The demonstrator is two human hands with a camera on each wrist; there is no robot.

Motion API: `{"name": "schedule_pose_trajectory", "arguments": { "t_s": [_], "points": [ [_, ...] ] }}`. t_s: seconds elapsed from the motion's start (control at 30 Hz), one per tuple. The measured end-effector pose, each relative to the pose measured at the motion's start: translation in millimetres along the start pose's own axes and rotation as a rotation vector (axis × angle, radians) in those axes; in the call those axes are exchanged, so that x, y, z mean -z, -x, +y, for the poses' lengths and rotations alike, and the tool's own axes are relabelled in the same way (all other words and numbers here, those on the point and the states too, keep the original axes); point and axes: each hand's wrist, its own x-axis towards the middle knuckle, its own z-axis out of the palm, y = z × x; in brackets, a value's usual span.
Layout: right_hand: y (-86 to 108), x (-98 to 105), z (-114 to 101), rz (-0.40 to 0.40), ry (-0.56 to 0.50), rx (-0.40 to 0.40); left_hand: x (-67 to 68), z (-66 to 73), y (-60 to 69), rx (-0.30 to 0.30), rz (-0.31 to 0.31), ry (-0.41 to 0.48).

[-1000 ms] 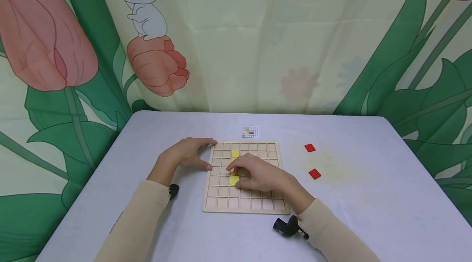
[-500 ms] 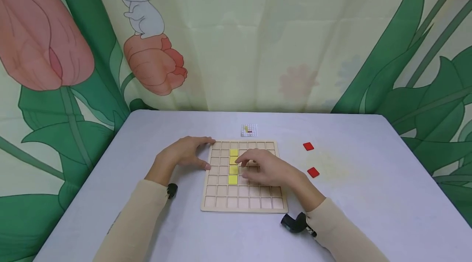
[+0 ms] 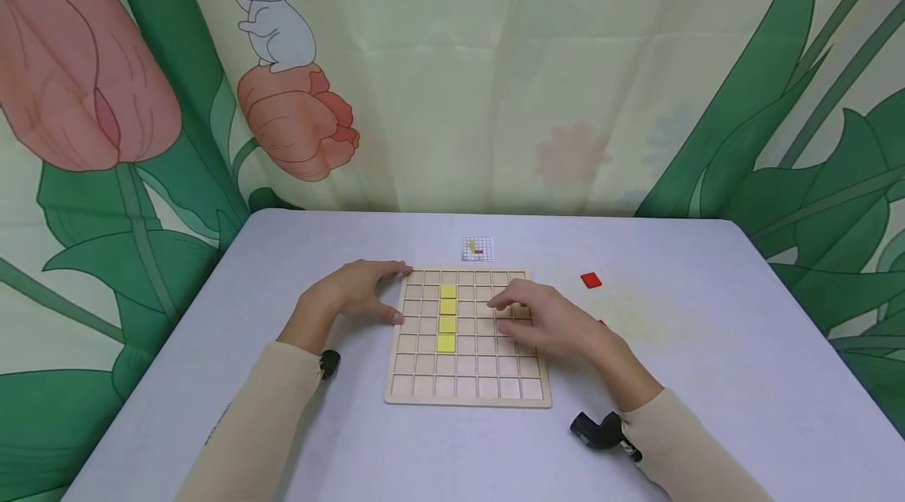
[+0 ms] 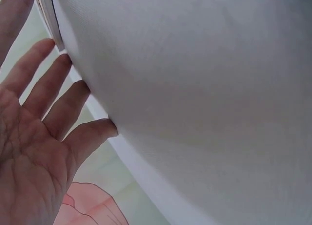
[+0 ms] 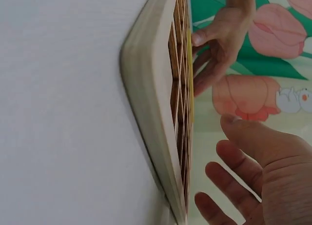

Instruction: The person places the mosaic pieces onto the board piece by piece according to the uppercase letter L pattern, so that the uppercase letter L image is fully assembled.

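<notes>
A wooden grid board (image 3: 467,401) lies flat on the table. Several yellow square tiles (image 3: 448,306) fill one column of its cells, left of the middle. My left hand (image 3: 355,291) rests at the board's left edge, thumb and fingertips touching the rim; in the left wrist view its fingers (image 4: 68,105) are spread on the tabletop. Over the board's right part hovers my right hand (image 3: 547,317), holding nothing, its fingers (image 5: 234,178) loosely bent in the right wrist view. To the right of the board lies a red tile (image 3: 591,280); a second one is mostly hidden behind the right hand.
A small printed grid card (image 3: 477,249) with yellow and red marks lies just beyond the board. The white-covered table (image 3: 707,329) reaches to a curtain (image 3: 452,93) printed with tulips and a white animal. A black camera (image 3: 597,431) sits on the right wrist.
My right hand has drawn back to the right from the yellow tiles, uncovering the whole column, and now partly covers the nearer red tile. The left hand stays at the board's edge.
</notes>
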Motion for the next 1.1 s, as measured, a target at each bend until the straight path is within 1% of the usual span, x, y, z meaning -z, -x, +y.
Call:
{"name": "schedule_pose_trajectory", "arguments": {
  "t_s": [0.23, 0.4, 0.77, 0.83, 1.0, 1.1],
  "points": [
    [14.4, 8.6, 7.3, 0.052, 0.046, -0.010, 1.0, -2.7, 1.4, -0.031, 0.001, -0.003],
    [26.3, 15.9, 15.8, 0.072, 0.090, -0.030, 2.2, -3.5, 2.2, -0.058, 0.002, -0.018],
    [50.9, 36.5, 36.3, 0.109, 0.169, -0.020, 0.2, -4.5, 1.6, -0.061, -0.005, -0.024],
    [55.3, 40.2, 39.6, 0.110, 0.187, -0.033, -0.2, -4.9, 1.4, -0.061, -0.004, -0.024],
    [66.6, 48.8, 46.8, 0.117, 0.212, -0.101, 0.0, -3.7, 1.4, -0.057, 0.001, -0.018],
    [73.5, 52.9, 52.6, 0.130, 0.229, -0.103, 0.4, -2.5, 1.8, -0.057, 0.000, -0.018]
  ]
}}
